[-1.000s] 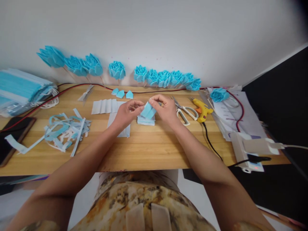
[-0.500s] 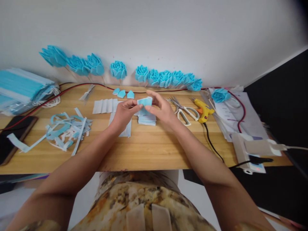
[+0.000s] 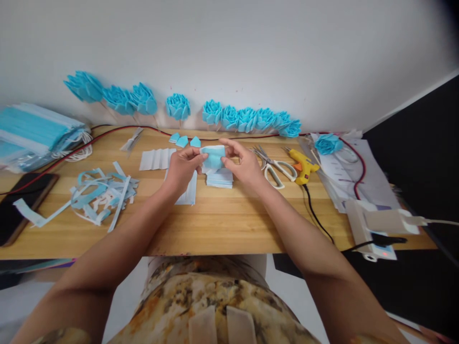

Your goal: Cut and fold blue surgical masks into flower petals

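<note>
Between my hands is a small light-blue piece of mask fabric (image 3: 214, 157) with a pale upper edge. My left hand (image 3: 183, 167) pinches its left side between thumb and fingers. At its right side, my right hand (image 3: 244, 167) grips the edge, with the index finger stretched out above. Just beneath lies a stack of pale cut pieces (image 3: 220, 179) on the table. A pale flat sheet (image 3: 188, 191) is partly hidden by my left hand, and a pleated sheet (image 3: 156, 159) lies left of it. Beyond my left hand are three folded blue petals (image 3: 182, 141).
Several blue fabric flowers (image 3: 247, 118) stand along the wall. Right of my hands lie scissors (image 3: 274, 167), a yellow glue gun (image 3: 303, 165) and a power strip (image 3: 362, 229). Leftward are fabric scraps (image 3: 102, 196), a phone (image 3: 27, 200) and stacked masks (image 3: 39, 131).
The fabric piece now lies flatter and wider between my hands, showing more blue. My left thumb has moved from its middle toward its left edge.
</note>
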`<state>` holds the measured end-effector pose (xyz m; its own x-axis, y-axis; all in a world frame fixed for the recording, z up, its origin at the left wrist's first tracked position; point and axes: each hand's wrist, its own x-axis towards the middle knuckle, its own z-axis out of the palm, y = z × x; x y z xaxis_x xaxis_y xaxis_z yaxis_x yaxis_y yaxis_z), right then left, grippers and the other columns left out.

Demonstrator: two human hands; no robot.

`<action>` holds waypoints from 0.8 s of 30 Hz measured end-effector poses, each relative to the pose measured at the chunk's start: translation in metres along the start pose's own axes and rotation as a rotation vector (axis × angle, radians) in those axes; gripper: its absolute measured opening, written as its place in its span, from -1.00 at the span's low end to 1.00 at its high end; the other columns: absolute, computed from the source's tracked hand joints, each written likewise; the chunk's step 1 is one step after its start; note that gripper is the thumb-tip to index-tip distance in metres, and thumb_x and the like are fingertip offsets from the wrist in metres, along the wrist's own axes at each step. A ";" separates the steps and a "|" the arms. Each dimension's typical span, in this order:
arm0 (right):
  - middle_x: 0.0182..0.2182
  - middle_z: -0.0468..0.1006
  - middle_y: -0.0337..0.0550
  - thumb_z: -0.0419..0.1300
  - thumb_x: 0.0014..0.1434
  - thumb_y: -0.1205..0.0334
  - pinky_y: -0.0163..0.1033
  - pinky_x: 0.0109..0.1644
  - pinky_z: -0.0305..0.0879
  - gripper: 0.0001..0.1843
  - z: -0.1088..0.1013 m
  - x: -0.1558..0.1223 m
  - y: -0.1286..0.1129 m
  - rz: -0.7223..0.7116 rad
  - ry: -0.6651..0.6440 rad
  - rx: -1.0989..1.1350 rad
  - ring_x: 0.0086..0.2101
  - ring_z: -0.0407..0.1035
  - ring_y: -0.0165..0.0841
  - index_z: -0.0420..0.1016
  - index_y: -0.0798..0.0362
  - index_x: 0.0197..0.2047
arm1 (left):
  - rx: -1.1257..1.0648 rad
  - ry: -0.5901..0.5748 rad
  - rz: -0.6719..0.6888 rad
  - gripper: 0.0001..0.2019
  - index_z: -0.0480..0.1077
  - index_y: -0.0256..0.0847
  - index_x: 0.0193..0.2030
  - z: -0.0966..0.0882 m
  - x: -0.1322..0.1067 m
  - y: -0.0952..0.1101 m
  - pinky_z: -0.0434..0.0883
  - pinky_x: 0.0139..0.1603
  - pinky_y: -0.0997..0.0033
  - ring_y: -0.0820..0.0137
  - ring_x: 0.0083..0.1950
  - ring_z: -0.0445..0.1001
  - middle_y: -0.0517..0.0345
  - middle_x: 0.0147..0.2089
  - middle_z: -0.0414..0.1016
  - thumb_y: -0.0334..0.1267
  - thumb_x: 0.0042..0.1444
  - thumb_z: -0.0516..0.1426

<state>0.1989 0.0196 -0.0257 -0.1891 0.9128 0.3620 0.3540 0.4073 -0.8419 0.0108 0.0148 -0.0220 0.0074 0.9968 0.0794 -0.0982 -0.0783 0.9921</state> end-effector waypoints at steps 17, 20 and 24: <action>-0.29 0.52 -0.22 0.22 0.09 0.24 -0.35 -0.43 0.29 -0.44 0.005 0.000 0.002 0.111 -0.058 0.181 -0.40 0.35 -0.43 0.45 -0.05 0.20 | -0.229 -0.178 -0.097 -0.68 0.54 -0.20 -0.21 0.003 0.002 -0.007 0.51 -0.12 0.36 0.38 -0.20 0.55 0.11 -0.18 0.63 -0.23 -0.16 0.40; -0.28 0.52 -0.21 0.23 0.08 0.23 -0.36 -0.46 0.28 -0.42 0.006 -0.001 0.001 0.116 -0.069 0.191 -0.42 0.33 -0.44 0.44 -0.05 0.21 | -0.213 -0.189 -0.085 -0.69 0.56 -0.20 -0.23 0.002 0.003 -0.011 0.50 -0.11 0.36 0.40 -0.22 0.55 0.13 -0.21 0.64 -0.22 -0.16 0.41; -0.25 0.54 -0.21 0.23 0.09 0.22 -0.36 -0.48 0.29 -0.42 0.006 -0.002 -0.001 0.132 -0.090 0.207 -0.43 0.33 -0.44 0.43 -0.08 0.22 | -0.217 -0.158 -0.087 -0.76 0.58 -0.20 -0.30 0.001 0.002 -0.013 0.49 -0.14 0.38 0.44 -0.29 0.53 0.15 -0.27 0.64 -0.20 -0.13 0.41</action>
<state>0.1933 0.0178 -0.0282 -0.2381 0.9473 0.2143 0.1878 0.2614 -0.9468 0.0130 0.0181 -0.0344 0.1786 0.9836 0.0264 -0.3008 0.0290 0.9533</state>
